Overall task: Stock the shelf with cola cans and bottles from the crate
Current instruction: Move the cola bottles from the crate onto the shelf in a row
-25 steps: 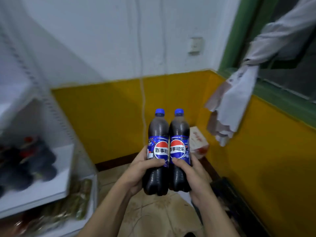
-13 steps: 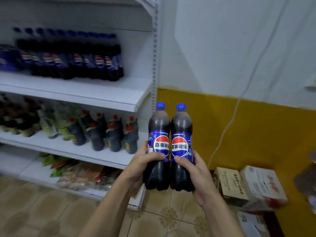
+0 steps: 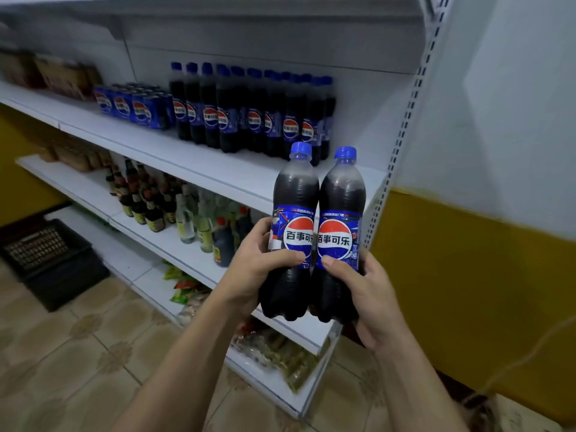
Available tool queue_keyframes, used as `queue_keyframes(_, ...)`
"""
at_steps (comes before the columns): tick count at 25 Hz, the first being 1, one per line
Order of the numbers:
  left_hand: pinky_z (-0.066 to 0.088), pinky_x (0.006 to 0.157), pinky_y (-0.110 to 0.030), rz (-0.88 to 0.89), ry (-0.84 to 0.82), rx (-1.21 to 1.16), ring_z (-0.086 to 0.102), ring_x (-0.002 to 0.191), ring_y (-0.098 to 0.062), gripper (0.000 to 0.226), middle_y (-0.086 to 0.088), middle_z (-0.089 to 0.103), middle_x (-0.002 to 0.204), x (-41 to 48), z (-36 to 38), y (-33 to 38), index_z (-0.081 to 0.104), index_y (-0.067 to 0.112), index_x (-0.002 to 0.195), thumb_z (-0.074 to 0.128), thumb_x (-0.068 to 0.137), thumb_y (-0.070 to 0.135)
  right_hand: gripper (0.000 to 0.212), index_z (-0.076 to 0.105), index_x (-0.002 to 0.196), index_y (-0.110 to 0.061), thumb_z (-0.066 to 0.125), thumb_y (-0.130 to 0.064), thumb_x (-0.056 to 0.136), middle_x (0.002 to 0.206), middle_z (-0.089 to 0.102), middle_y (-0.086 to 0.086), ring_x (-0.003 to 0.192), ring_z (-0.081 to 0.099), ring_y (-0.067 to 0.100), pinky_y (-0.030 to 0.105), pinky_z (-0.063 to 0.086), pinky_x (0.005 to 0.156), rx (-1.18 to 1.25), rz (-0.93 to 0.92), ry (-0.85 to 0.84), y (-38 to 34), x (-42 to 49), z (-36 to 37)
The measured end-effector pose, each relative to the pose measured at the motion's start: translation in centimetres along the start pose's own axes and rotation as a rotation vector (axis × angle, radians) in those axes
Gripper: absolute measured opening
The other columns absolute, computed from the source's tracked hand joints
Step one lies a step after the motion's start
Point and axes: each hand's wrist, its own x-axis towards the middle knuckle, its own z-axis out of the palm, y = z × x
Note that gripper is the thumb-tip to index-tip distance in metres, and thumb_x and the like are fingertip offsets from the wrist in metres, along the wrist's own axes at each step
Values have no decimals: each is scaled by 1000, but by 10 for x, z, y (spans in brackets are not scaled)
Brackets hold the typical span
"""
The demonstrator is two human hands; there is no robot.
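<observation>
Before the shelf (image 3: 218, 169), your left hand (image 3: 258, 269) gripped one cola bottle (image 3: 294, 232) and your right hand (image 3: 367, 294) gripped another bottle (image 3: 339, 235), touching

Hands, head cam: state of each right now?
Left hand: closed, holding the left cola bottle.
Right hand: closed, holding the right cola bottle.
</observation>
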Motion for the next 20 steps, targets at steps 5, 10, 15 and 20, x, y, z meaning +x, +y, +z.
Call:
queue_keyframes(5,58,78,-40,50,5,41,69,93,-33,68,-21,70,106,81,-31,27,55,5,120,80,56,7,38,63,115,-17,76,-13,79,104,75,0,97,71,18,32,59,81,-23,-34,-30,-11,93,19)
queue_keyframes(10,54,91,-54,98,39,161,66,108,-40,78,-21,64,121,158,-61,49,54,12,127,85,55,7,35,63,107,-28,79,-16,78,99,75,-11,91,71,6,24,57,79,-160,-86,-54,-25,183,37)
queue_keyframes(15,51,96,-57,152,79,226,64,112,-36,83,-15,66,121,212,-99,58,53,14,130,87,54,9,40,62,103,-29,83,-12,74,92,75,-14,84,70,-1,14,54,68,-263,-124,-72,-25,249,59)
queue_keyframes(20,53,95,-47,157,72,294,64,113,-26,83,-8,68,119,264,-144,63,55,19,126,88,51,6,56,61,114,-22,87,-10,67,102,73,-9,88,70,3,16,53,73,-388,-92,-69,-14,310,86)
